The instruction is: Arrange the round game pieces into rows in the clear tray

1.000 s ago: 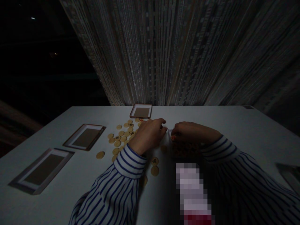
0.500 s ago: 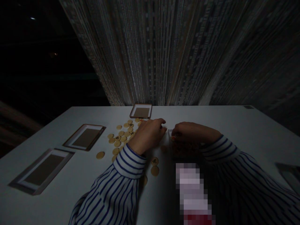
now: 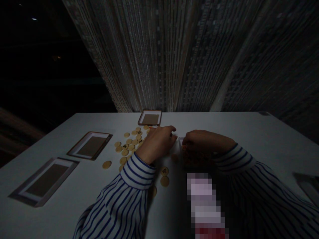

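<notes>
Both hands are over a white table, in striped sleeves. My left hand [image 3: 158, 142] is at the right side of a spread of round wooden Chinese chess pieces [image 3: 125, 152]; its thumb and forefinger are apart, and its other fingers are partly hidden. Just to the right, my right hand [image 3: 204, 140] reaches over the far left corner of a shallow box [image 3: 181, 142]. Its fingertips are closed down on a red-marked Chinese chess piece [image 3: 184, 147] there. Dark rows of pieces in the box lie in shadow under this hand. Nearer me, a black-marked piece [image 3: 164, 171] touches a plain one [image 3: 164, 181].
Three shallow framed trays or lids stand on the table [image 3: 239, 127]: one at the back [image 3: 151, 119], one at mid-left [image 3: 91, 146], one at near left [image 3: 46, 181]. Another flat object [image 3: 307, 186] lies at the right edge. A string curtain [image 3: 169, 66] hangs behind.
</notes>
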Demonstrator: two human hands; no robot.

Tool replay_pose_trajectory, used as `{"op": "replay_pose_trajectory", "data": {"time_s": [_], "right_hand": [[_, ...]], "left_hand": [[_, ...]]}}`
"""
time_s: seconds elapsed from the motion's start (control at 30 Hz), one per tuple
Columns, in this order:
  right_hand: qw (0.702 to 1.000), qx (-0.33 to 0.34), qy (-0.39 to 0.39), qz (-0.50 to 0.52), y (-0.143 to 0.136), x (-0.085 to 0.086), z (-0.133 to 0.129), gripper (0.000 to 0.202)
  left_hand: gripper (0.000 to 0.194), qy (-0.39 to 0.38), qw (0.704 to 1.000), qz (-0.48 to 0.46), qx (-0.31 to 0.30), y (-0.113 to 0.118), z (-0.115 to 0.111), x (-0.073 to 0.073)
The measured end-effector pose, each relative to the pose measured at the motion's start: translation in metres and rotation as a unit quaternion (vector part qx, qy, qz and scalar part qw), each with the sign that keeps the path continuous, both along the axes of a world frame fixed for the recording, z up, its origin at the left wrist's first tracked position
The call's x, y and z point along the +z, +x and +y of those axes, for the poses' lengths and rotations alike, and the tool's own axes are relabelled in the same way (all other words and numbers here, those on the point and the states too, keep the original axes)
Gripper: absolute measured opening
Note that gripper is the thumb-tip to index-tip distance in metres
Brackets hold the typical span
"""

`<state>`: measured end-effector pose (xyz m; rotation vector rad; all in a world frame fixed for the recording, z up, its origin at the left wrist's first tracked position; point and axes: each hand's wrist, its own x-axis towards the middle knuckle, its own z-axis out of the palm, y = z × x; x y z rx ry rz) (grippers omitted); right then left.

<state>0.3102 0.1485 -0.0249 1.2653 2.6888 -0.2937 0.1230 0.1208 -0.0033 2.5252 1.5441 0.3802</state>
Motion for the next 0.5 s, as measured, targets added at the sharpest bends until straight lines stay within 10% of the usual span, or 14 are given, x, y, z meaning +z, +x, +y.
{"op": "replay_pose_trajectory", "data": {"time_s": [0.5], "right_hand": [[1.000, -0.003, 0.000, -0.011, -0.0018, 0.0055, -0.0040, 0.024]], "left_hand": [[0.033, 0.011, 1.000, 0.020, 0.003, -0.0008, 0.0007, 0.0005]]}}
